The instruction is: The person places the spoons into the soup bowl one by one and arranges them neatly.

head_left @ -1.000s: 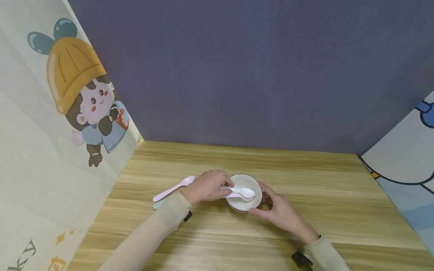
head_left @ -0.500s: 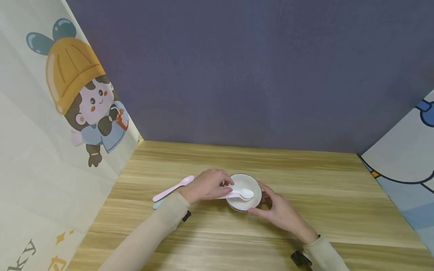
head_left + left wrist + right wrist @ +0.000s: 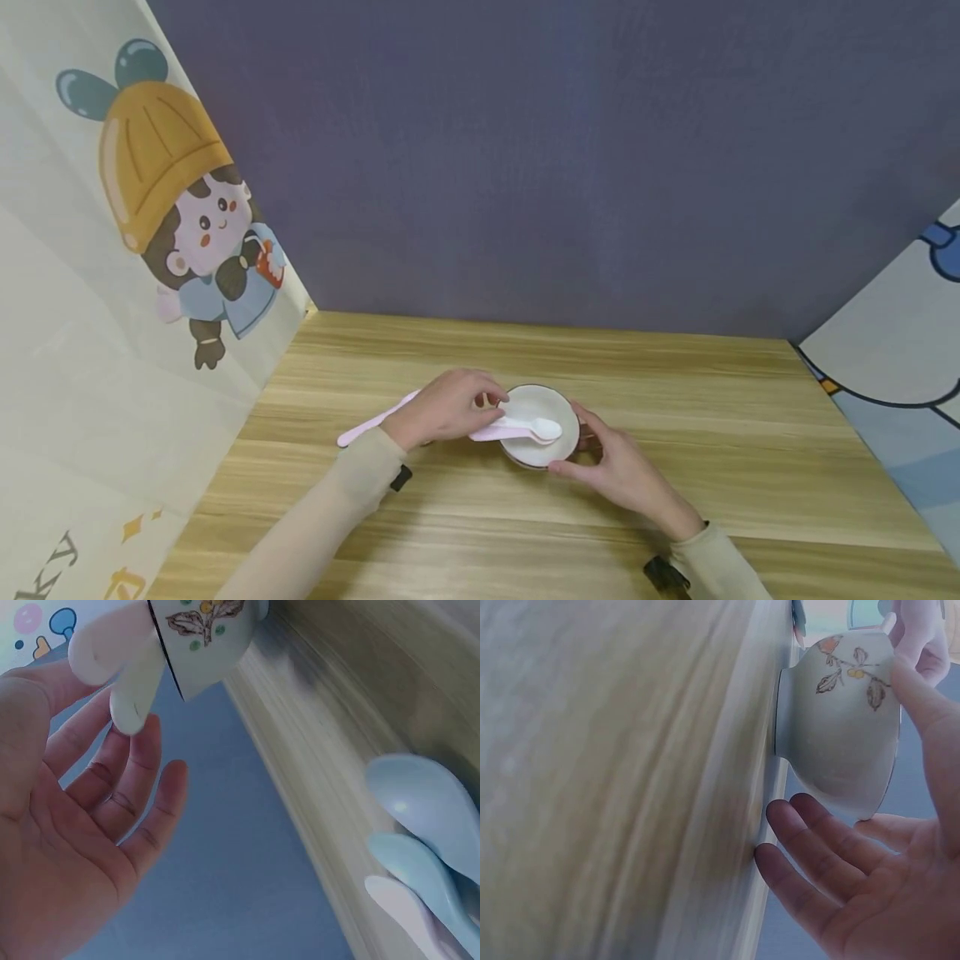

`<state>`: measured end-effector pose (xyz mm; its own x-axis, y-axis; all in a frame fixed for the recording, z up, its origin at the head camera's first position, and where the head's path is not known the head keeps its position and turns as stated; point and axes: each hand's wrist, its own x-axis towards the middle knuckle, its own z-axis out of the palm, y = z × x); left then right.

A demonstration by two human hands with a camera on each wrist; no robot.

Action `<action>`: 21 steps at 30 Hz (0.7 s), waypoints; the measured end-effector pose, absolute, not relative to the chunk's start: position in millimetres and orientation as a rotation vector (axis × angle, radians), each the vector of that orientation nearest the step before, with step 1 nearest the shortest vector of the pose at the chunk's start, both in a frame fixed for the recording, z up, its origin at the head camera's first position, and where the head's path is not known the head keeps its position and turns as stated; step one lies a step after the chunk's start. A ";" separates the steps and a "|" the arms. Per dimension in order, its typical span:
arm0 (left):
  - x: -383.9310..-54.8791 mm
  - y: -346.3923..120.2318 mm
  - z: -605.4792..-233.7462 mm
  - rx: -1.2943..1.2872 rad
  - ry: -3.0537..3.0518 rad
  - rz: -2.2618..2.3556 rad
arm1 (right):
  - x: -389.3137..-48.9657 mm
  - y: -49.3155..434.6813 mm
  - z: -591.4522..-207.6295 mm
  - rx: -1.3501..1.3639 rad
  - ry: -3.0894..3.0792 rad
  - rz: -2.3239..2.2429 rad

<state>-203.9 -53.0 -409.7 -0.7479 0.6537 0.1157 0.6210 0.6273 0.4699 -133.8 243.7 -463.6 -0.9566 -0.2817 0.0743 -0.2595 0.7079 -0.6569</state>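
A white bowl (image 3: 551, 403) with a dark rim and leaf pattern stands upright on the table. My right hand (image 3: 628, 472) holds its right side, thumb and forefinger at the rim, the other fingers spread beside it. Inside lean a white spoon (image 3: 548, 429) and a pink spoon (image 3: 495, 433), their handles sticking out over the left rim. My left hand (image 3: 450, 406) hovers by these handles with loosely bent fingers; the left wrist view shows no grip on them. Under the left forearm lies another pink spoon (image 3: 375, 422), partly covered.
In the left wrist view, a light blue spoon (image 3: 420, 874) lies on the table between a larger-looking grey-blue spoon (image 3: 431, 802) and a pale one (image 3: 405, 911). A dark wall (image 3: 555, 167) rises behind the wooden table (image 3: 675, 392), with printed panels at both sides.
My left hand has let go of the spoon handles and drawn back slightly left. The two spoons have settled in the bowl. The right hand stays on the bowl.
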 end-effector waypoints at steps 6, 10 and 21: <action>-203.7 -63.3 -414.8 1.074 2.779 0.840 | -134.5 244.1 -466.3 -0.467 2.895 -1.103; -202.7 -66.8 -417.1 1.091 2.790 0.901 | -134.0 244.8 -467.0 -0.474 2.894 -1.108; -200.0 -83.0 -421.2 1.077 2.833 0.965 | -134.8 244.4 -465.5 -0.469 2.919 -1.078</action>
